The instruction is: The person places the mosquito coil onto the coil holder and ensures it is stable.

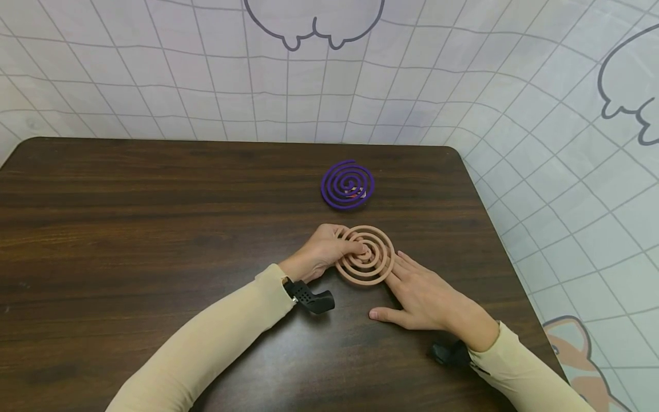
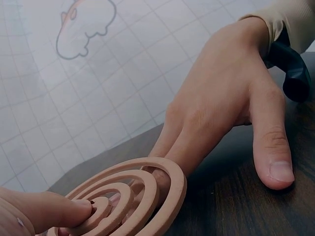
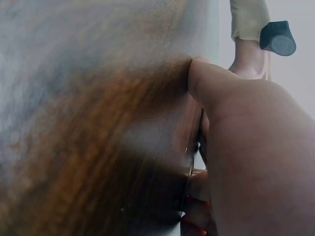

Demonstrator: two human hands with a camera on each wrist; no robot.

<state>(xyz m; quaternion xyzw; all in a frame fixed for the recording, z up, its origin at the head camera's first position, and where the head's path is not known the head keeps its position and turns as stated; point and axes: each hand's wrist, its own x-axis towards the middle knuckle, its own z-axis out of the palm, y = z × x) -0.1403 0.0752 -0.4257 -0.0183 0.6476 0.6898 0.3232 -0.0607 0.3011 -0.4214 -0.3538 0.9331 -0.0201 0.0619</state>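
A tan mosquito coil (image 1: 364, 282) is pinched in my left hand (image 1: 325, 249), the thumb lying over its centre and the fingers beneath it. The coil is tilted a little in the left wrist view. My right hand (image 1: 424, 294) lies low over the table, its fingers extended and its thumb spread to the side. Those fingers (image 2: 162, 179) pass under the coil's rim and show through the gaps between its rings. Beyond both hands, a purple mosquito coil (image 1: 324, 186) sits toward the table's far side. In the right wrist view, the right thumb (image 3: 209, 81) is close beside the tabletop.
The dark wood table (image 1: 128, 240) has a far edge against a white grid-patterned curtain (image 1: 206, 74), which also runs along the right side. Something small and light-coloured (image 1: 362, 193) shows at the purple coil's middle. Each wrist carries a black camera (image 1: 315, 300).
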